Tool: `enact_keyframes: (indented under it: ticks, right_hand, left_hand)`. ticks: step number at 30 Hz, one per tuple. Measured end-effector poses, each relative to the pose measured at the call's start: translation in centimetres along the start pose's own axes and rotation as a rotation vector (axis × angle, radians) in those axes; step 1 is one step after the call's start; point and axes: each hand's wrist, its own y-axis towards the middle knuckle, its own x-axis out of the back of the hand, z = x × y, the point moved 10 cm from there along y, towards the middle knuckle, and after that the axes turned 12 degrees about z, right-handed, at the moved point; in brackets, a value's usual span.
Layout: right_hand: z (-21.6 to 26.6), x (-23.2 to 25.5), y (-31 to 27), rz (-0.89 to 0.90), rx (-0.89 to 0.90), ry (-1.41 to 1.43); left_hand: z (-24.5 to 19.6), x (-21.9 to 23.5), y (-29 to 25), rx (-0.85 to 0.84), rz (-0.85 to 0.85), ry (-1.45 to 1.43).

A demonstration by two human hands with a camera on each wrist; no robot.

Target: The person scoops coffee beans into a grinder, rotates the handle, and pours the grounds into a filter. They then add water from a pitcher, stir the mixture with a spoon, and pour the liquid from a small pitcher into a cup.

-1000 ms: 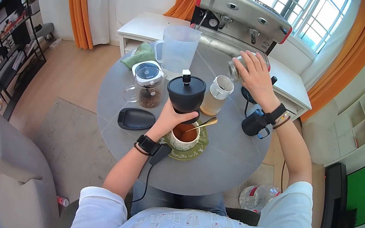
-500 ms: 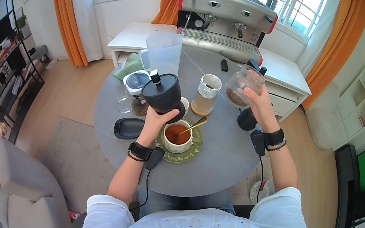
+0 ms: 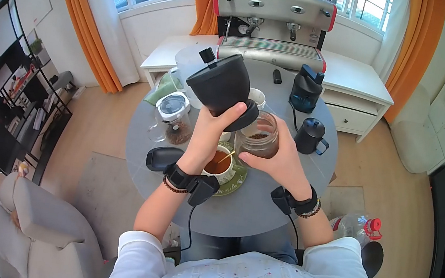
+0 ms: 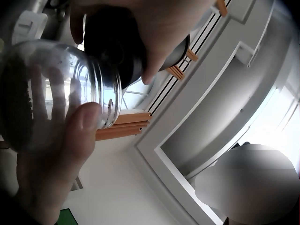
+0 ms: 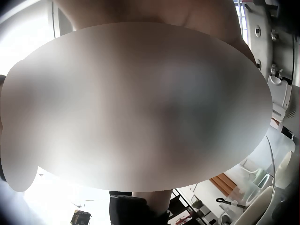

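My left hand (image 3: 213,129) grips a black coffee grinder (image 3: 221,85) by its narrow lower end. The grinder is tilted, knob to the upper left and base to the lower right. My right hand (image 3: 282,161) holds a clear glass jar (image 3: 256,138) with dark brown granules at its bottom. In the left wrist view the jar's threaded neck (image 4: 105,93) is right at the grinder's base (image 4: 124,61). Below them a cup (image 3: 218,164) of reddish-brown liquid, with a gold spoon in it, stands on a green saucer (image 3: 234,183), partly hidden by my left hand.
On the left side of the round table (image 3: 195,215) are a lidded glass jar with beans (image 3: 177,127), a black case (image 3: 161,159), a green cloth and a translucent pitcher. A black pitcher (image 3: 311,137) and a black device (image 3: 306,88) stand right. An espresso machine (image 3: 273,24) is behind.
My right hand has brought the glass jar from the right side of the table leftward and down to the grinder. The grinder has moved slightly right and tilts more.
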Motion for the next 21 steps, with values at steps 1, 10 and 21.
enact_keyframes:
  ticks: [1, 10, 21]
  right_hand:
    - [0.2, 0.1, -0.1, -0.039, 0.001, -0.056]
    - [1.2, 0.4, -1.4, -0.173, 0.012, -0.222]
    - [2.0, 0.1, -2.7, -0.372, 0.084, -0.430]
  left_hand:
    - [0.0, -0.2, 0.0, 0.003, -0.015, 0.064]
    - [0.0, -0.9, -0.1, -0.023, -0.118, 0.084]
    - [1.2, -4.3, -1.9, -0.028, -0.061, 0.216]
